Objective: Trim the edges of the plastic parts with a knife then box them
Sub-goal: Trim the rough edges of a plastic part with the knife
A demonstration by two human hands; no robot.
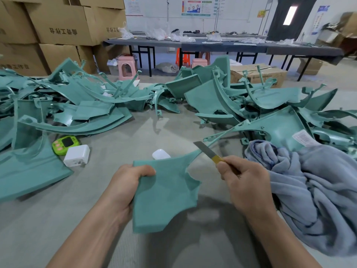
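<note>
The left hand grips a teal plastic part by its left edge, thumb curled over the top face and fingers hidden beneath, holding it above the grey table. The right hand is curled round the handle of a knife, whose flat blade lies against the part's thin arm that stretches up to the right. More teal parts are heaped across the table behind. A blue blanket lies bunched just beside the right hand.
</note>
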